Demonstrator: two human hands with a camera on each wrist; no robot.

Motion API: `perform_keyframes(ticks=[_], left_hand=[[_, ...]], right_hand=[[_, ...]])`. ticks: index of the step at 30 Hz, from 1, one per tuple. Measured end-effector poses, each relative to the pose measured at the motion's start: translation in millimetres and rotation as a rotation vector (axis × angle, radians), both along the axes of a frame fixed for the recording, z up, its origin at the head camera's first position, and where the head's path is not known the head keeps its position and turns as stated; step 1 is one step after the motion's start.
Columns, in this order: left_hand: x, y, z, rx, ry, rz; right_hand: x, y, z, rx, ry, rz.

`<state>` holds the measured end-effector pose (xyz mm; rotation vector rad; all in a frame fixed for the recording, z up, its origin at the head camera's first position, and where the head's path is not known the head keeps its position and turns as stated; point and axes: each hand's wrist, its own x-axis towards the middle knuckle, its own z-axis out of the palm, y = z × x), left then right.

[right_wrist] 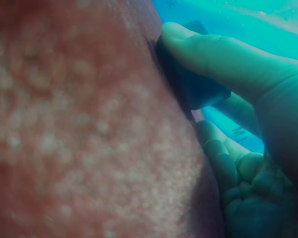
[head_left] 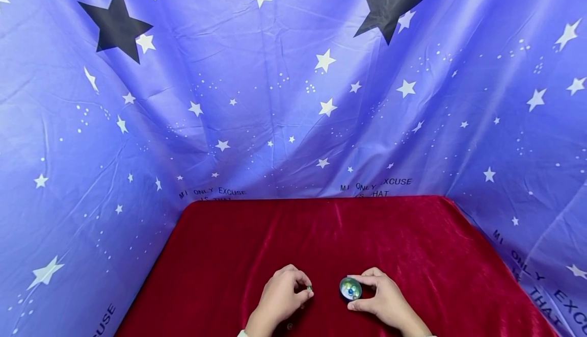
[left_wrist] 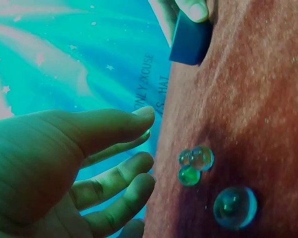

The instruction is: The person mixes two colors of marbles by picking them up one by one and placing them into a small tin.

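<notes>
A small dark round cup [head_left: 350,289] stands on the red velvet cloth [head_left: 321,235] with glass marbles inside it. My right hand [head_left: 384,299] grips the cup between thumb and fingers; in the right wrist view the thumb [right_wrist: 213,54] lies over the cup [right_wrist: 193,87]. Just left of it, my left hand [head_left: 283,296] pinches a small green marble [head_left: 310,288] between thumb and forefinger. In the left wrist view three glass marbles [left_wrist: 196,161] lie loose on the cloth beside that hand [left_wrist: 89,148], and the cup [left_wrist: 191,42] shows further off.
The red cloth covers a table that ends at a far edge [head_left: 316,198]. A blue sheet with stars [head_left: 293,97] hangs close behind and on both sides. The cloth beyond the hands is bare.
</notes>
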<state>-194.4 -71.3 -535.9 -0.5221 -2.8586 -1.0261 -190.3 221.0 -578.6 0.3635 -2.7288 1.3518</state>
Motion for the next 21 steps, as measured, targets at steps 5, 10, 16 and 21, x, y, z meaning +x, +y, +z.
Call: perform_keyframes(ticks=[5,10,16,21], left_hand=[[-1.4,7,0.4,-0.004,0.012,-0.008],[-3.1,17,1.9,-0.004,0.043,-0.03],[-4.2,30,2.8,-0.003,0.066,-0.046],[-2.5,39,1.0,0.001,0.073,-0.06]], right_hand=[[0.2,1,-0.6,0.0,0.008,0.003],[0.6,1,-2.2,0.003,0.024,0.005],[0.6,1,-4.0,-0.004,0.033,0.006],[-0.2,0,-2.8,-0.014,0.005,-0.001]])
